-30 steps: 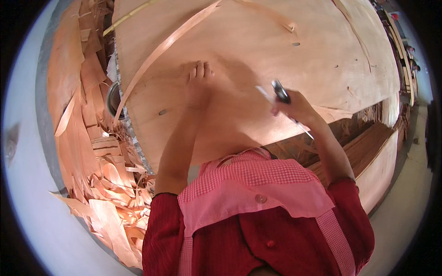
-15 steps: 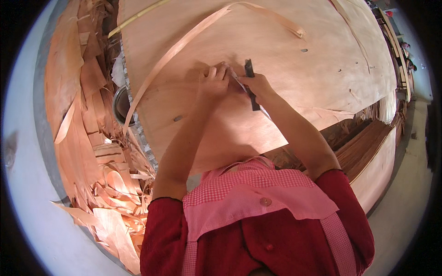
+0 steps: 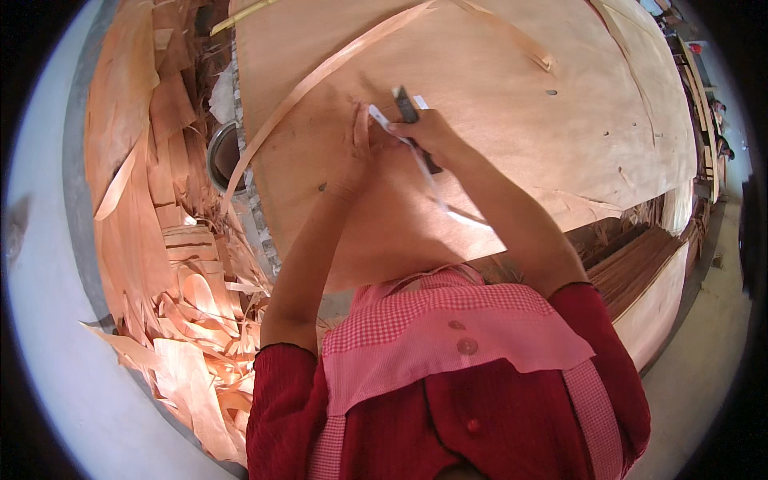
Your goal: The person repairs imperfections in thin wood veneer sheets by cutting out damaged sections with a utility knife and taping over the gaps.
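Observation:
A thin wood veneer sheet (image 3: 496,120) lies spread in front of me. My right hand (image 3: 428,132) is closed around a dark, flat, bar-shaped tool (image 3: 406,104); its exact kind I cannot make out. The same hand pinches a narrow white tape strip (image 3: 379,118), whose tail hangs back under my right forearm. My left hand (image 3: 360,144) lies over the sheet just left of the strip's end, fingers stretched out and apparently empty. A small white piece (image 3: 421,102) shows beside the tool, just beyond my right hand.
A long curled veneer strip (image 3: 320,76) arches over the sheet's left part. Left of the sheet sit a round metal container (image 3: 216,160) and heaped veneer scraps (image 3: 192,360). Stacked veneer (image 3: 640,256) lies at the right. A yellowish stick (image 3: 244,16) lies at the far left edge.
My left hand has straightened its fingers and come away from the strip. My right hand has moved slightly left with the tool, and the strip's end is now lifted. The view has shifted slightly.

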The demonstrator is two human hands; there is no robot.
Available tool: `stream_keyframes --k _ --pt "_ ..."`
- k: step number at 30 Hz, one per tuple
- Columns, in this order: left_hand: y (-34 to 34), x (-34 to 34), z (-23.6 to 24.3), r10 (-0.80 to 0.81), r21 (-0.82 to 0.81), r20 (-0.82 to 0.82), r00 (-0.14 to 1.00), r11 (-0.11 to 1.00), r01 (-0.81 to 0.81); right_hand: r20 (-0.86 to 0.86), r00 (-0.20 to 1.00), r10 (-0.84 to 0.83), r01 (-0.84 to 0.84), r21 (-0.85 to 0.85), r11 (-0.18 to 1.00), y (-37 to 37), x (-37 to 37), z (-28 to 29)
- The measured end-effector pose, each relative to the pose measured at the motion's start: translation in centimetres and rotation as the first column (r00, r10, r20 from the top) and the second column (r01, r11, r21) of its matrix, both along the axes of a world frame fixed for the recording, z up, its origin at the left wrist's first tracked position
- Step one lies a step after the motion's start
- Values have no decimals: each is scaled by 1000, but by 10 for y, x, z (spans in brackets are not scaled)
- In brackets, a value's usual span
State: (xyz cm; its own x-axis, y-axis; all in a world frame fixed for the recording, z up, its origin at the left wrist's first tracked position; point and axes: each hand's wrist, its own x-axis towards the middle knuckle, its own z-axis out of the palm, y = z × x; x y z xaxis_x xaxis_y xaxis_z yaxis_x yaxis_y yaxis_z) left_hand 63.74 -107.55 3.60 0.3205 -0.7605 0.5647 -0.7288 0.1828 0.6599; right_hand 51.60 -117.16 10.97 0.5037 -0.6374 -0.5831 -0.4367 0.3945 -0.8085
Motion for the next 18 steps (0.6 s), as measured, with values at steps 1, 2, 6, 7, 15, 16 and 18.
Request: stream_keyframes --k 1,2,6,7,15,16,18 --pt "0 0 -3 -13 16 -66 998 1000 14 -4 999 -43 43 -14 999 3 14 -11" --pt "3 3 -6 -21 35 -134 991 999 26 -10 997 -82 82 -23 996 6 23 -15" --pt "16 11 -2 -56 417 425 903 898 -141 -113 994 0 -10 -91 996 8 30 -13" --pt "18 9 3 -27 379 509 860 904 -196 -127 991 34 -45 -83 996 5 26 -12" --pt "-9 59 22 67 300 322 945 939 -169 -589 803 91 -367 -369 854 -53 -113 -10" --pt "-30 66 26 241 279 98 966 925 -259 -683 726 77 -438 -373 818 -55 -124 -10" --pt "-62 80 42 449 172 370 813 827 -535 -775 632 2 -542 -440 716 -49 -125 -1"
